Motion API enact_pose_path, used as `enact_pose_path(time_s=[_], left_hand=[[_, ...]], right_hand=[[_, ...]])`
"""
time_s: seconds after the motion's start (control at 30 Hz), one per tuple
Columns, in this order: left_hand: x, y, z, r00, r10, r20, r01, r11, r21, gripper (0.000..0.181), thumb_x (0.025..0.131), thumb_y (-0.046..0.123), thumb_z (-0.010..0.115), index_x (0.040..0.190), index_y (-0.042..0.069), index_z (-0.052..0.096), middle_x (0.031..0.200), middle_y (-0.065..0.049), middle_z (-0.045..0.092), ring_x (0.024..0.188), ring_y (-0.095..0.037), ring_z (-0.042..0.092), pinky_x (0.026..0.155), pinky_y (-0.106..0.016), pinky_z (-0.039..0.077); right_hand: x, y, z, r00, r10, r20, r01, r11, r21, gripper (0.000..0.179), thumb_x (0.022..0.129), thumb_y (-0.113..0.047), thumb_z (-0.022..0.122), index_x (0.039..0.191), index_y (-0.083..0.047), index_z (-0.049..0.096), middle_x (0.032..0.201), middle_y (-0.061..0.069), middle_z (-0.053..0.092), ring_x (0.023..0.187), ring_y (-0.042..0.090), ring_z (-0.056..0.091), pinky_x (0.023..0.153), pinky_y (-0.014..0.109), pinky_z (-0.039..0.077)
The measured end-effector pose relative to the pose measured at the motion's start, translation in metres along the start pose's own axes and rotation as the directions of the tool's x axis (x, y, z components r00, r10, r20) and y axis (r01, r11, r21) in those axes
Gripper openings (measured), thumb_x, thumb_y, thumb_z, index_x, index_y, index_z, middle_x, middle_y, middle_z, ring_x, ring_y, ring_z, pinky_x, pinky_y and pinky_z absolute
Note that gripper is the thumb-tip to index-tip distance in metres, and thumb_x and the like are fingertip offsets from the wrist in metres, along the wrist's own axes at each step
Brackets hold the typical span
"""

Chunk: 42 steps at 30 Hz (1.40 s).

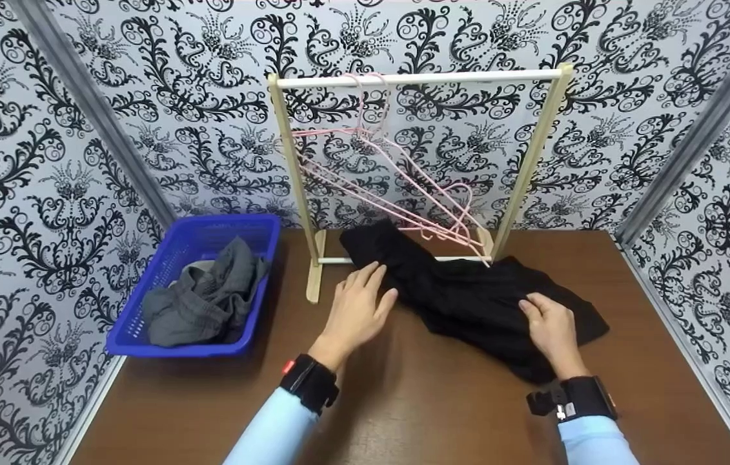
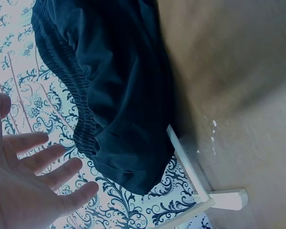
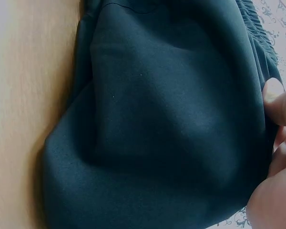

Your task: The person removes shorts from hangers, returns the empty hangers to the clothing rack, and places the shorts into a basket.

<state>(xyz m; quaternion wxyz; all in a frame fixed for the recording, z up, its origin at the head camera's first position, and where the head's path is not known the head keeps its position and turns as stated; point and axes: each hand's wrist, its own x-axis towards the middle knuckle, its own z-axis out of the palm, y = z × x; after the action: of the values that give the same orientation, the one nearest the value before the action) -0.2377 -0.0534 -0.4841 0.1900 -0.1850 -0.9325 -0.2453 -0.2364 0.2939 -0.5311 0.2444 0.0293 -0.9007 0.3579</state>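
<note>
Black shorts [image 1: 468, 297] with a gathered elastic waistband [image 2: 83, 114] lie crumpled across the table, partly over the rack's lower bar. My right hand [image 1: 552, 326] pinches the fabric near its right end; in the right wrist view the thumb [image 3: 273, 93] presses on the cloth, with the other fingers partly behind it. My left hand [image 1: 358, 310] is beside the left end of the shorts, and in the left wrist view its fingers are spread apart with nothing between them.
A wooden rack [image 1: 290, 168] with a white top rail [image 1: 455, 78] stands at the back. Pink hangers [image 1: 403, 171] hang from it, their lower ends slanting down just behind the shorts. To the left, a blue basket [image 1: 177, 351] holds grey clothing [image 1: 203, 303]. Patterned walls enclose the table.
</note>
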Motion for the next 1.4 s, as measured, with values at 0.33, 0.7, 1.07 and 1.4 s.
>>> enact_pose_path(time_s=[0.33, 0.7, 1.07, 1.4], left_hand=[[-0.005, -0.007, 0.001, 1.000, -0.018, -0.021, 0.018, 1.000, -0.009, 0.050, 0.104, 0.032, 0.056, 0.142, -0.001, 0.058, 0.147, -0.021, 0.055, 0.134, -0.042, 0.052, 0.104, -0.061, 0.042], [-0.011, -0.013, 0.001, 0.999, -0.052, -0.014, 0.052, 0.999, -0.015, 0.050, 0.104, 0.031, 0.056, 0.143, 0.000, 0.058, 0.148, -0.020, 0.055, 0.135, -0.042, 0.051, 0.105, -0.062, 0.041], [-0.011, -0.018, -0.001, 0.997, -0.070, -0.025, 0.070, 0.998, -0.005, 0.052, 0.104, 0.034, 0.055, 0.143, -0.001, 0.058, 0.148, -0.020, 0.055, 0.134, -0.043, 0.052, 0.106, -0.062, 0.041], [-0.010, -0.027, 0.000, 0.995, -0.099, -0.022, 0.099, 0.995, 0.007, 0.050, 0.103, 0.031, 0.058, 0.142, -0.001, 0.058, 0.148, -0.020, 0.056, 0.134, -0.043, 0.052, 0.104, -0.062, 0.042]], right_hand=[[-0.007, 0.001, 0.007, 0.999, 0.004, 0.048, -0.005, 1.000, 0.004, 0.006, 0.096, -0.003, 0.069, 0.090, -0.002, 0.071, 0.080, 0.011, 0.068, 0.073, 0.025, 0.057, 0.071, 0.044, 0.049], [-0.015, 0.003, 0.013, 0.986, 0.022, 0.165, -0.030, 0.999, 0.045, 0.013, 0.098, -0.003, 0.065, 0.104, 0.005, 0.072, 0.105, 0.024, 0.074, 0.099, 0.044, 0.070, 0.089, 0.059, 0.053], [-0.021, 0.004, 0.021, 0.982, -0.008, 0.186, -0.004, 0.998, 0.065, 0.013, 0.097, -0.001, 0.066, 0.104, 0.006, 0.074, 0.102, 0.023, 0.075, 0.097, 0.043, 0.071, 0.087, 0.058, 0.054], [-0.029, 0.002, 0.029, 0.978, -0.045, 0.201, 0.030, 0.997, 0.074, 0.006, 0.096, -0.001, 0.068, 0.092, -0.003, 0.073, 0.077, 0.004, 0.067, 0.071, 0.015, 0.053, 0.070, 0.036, 0.050]])
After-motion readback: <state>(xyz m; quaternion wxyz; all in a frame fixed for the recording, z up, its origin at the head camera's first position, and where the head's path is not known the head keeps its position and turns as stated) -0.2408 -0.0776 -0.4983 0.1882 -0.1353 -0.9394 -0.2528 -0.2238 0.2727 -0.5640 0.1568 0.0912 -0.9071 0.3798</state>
